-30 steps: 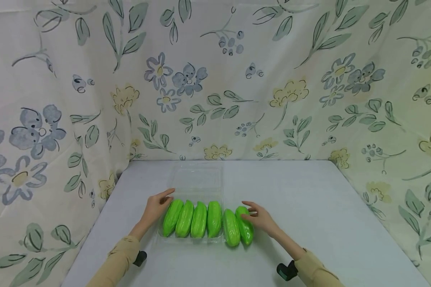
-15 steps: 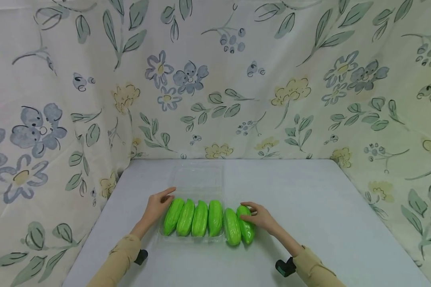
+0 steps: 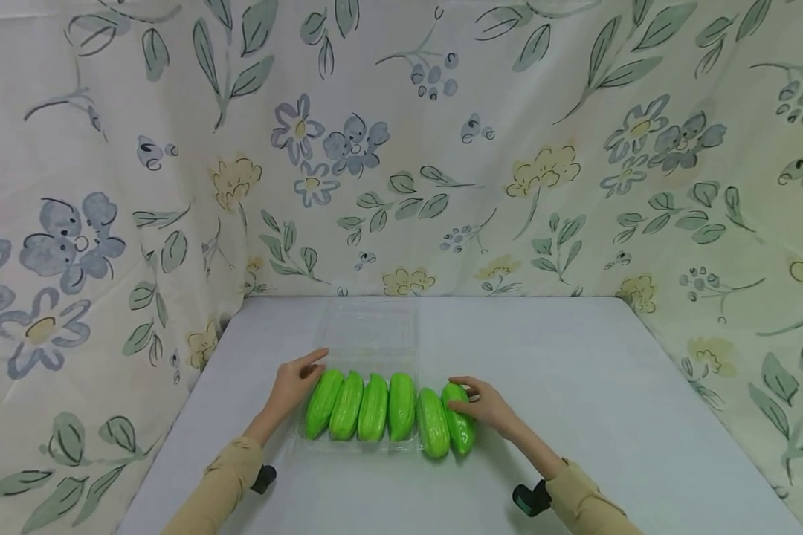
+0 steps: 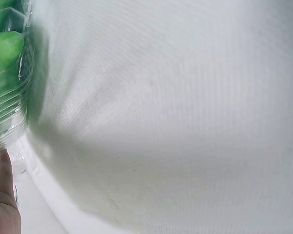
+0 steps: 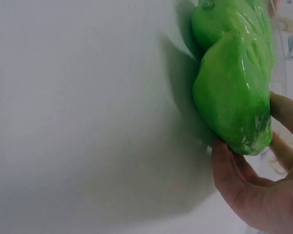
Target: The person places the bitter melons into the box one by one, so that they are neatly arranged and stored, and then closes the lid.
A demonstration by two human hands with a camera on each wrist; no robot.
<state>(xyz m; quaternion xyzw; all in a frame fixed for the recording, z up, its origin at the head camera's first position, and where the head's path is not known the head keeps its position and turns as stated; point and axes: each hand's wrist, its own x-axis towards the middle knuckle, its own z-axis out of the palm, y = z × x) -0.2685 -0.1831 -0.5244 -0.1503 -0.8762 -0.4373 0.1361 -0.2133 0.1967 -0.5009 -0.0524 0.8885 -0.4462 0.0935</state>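
Several glossy green model vegetables, long and faintly ridged, lie side by side in the head view. One row [image 3: 372, 409] sits in a clear plastic clamshell box [image 3: 348, 446] with its lid [image 3: 368, 327] laid back. Two lie on the table right of the box: an inner vegetable [image 3: 433, 423] and an outer vegetable [image 3: 460, 427]. My right hand [image 3: 485, 407] holds the outer one near its far end; the right wrist view shows thumb and fingers around that end [image 5: 234, 97]. My left hand [image 3: 293, 386] touches the box's left side, its fingers [image 4: 5, 170] fairly straight against the ribbed wall.
The boxes and vegetables rest on a white table [image 3: 542, 357]. A floral curtain [image 3: 401, 148] hangs behind it and along both sides. Dark wrist-worn devices sit under the left sleeve [image 3: 227, 475] and the right sleeve [image 3: 585, 498].
The camera view has shifted very slightly. Both hands, the box and the vegetables keep nearly the same places; the right hand sits a touch closer over the outer vegetable.
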